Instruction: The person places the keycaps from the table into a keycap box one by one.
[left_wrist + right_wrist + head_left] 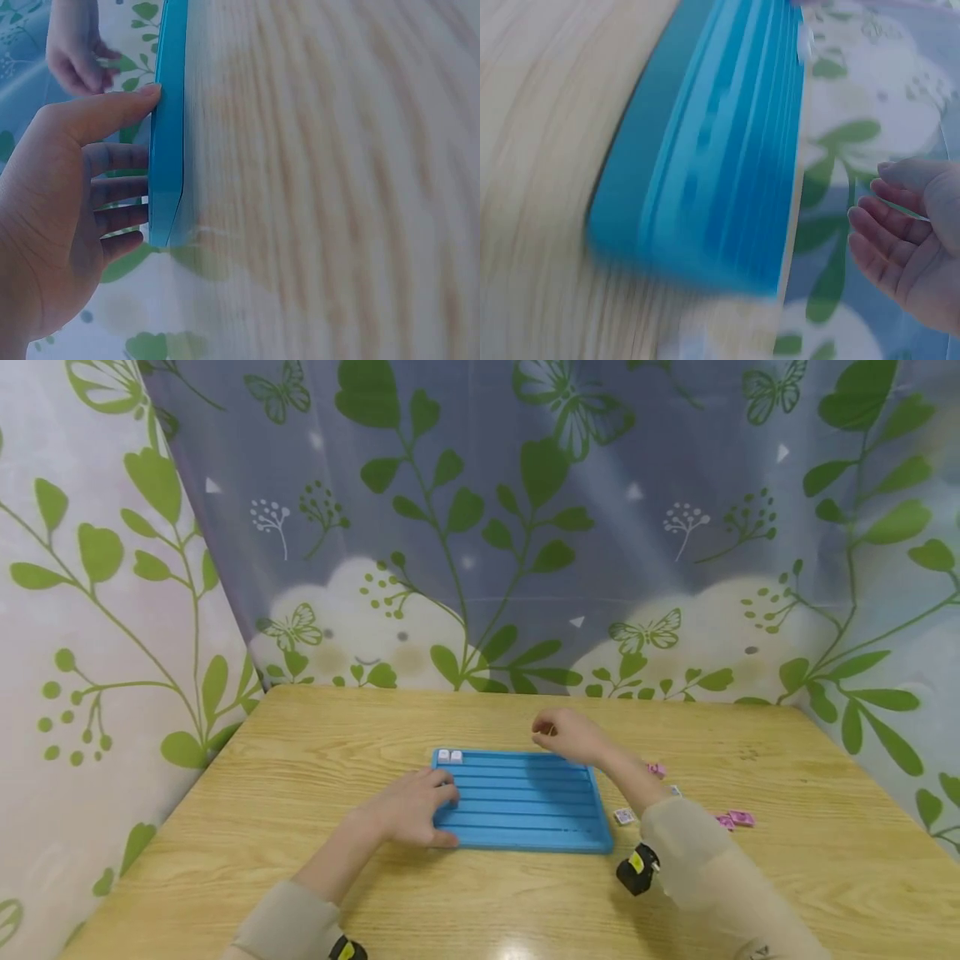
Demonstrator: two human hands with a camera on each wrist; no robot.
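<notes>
A blue tray [525, 802] with raised parallel ridges lies on the wooden table. Two small white tiles [450, 757] sit side by side in its far left corner. My left hand [412, 810] rests at the tray's left end, fingers over the edge. In the left wrist view, the thumb [142, 97] touches the tray's near rim. Above the far right edge of the tray hovers my right hand [573, 737], its fingers loosely bent. The right wrist view shows nothing between those fingers [885, 225].
To the right of the tray lie a white patterned tile [624, 816] and several pink tiles [741, 818], some partly behind the right forearm. The wooden table [337, 718] ends at a printed curtain [480, 568] with leaves and butterflies.
</notes>
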